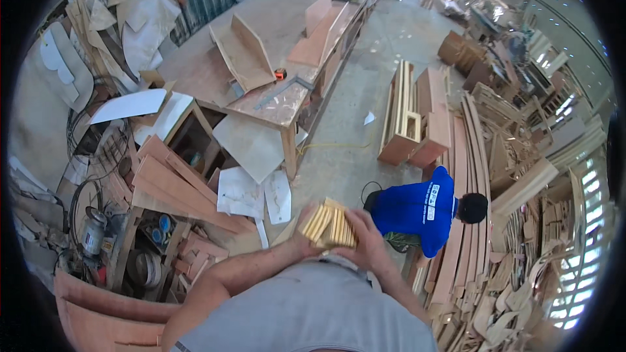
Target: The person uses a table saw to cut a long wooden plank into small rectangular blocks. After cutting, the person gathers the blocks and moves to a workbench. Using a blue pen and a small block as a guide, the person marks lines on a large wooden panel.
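Observation:
Close in front of my body I hold a bundle of short wooden strips [329, 225], pale yellow and stacked side by side, their ends facing up. My left hand [305, 238] wraps the bundle's left side. Around its right side closes my right hand [366, 241], fingers along the outer strips. The strips on the left lean at a different angle from those on the right. Parts of both hands' fingers are hidden behind the wood.
A long workbench [261, 107] with wooden assemblies and an orange tape measure [280, 73] stands ahead left. A co-worker in a blue shirt [417, 208] bends at the right, near long boards [456, 248] and box-like frames [417, 127]. Scrap panels [173, 179] lie left.

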The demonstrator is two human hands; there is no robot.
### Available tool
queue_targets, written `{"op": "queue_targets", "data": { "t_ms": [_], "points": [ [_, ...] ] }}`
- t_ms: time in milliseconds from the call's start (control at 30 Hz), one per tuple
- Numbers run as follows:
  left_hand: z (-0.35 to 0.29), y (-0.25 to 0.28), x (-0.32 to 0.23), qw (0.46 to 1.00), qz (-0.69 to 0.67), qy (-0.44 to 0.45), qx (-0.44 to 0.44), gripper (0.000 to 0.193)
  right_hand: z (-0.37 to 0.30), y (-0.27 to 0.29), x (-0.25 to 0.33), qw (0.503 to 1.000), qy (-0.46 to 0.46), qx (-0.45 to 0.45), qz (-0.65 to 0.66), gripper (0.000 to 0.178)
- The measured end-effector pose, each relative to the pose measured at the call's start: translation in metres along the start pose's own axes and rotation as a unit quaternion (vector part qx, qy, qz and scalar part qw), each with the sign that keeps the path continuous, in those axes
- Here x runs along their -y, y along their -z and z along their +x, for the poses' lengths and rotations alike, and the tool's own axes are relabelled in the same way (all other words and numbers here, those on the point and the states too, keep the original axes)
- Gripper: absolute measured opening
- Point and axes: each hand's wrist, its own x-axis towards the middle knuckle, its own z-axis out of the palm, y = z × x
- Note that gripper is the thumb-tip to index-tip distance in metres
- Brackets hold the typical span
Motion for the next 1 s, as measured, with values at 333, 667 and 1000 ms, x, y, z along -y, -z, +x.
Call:
{"op": "queue_targets", "data": {
  "t_ms": [333, 667, 1000],
  "points": [
    [0.276, -0.104, -0.197, 0.991, 0.012, -0.131, -0.012, 0.067, 0.331, 0.077, -0.205, 0.997, 0.039, 0.069, 0.017, 0.085],
    [0.562, -0.203, -0.373, 1.0, 0.002, -0.011, -0.015, 0.063, 0.575, 0.196, -0.367, 0.999, -0.023, 0.031, -0.025, 0.081],
    [0.854, -0.282, -0.533, 0.994, 0.008, -0.107, -0.028, 0.057, 0.843, 0.3, -0.589, 0.996, 0.01, 0.087, -0.014, 0.079]
  ]
}}
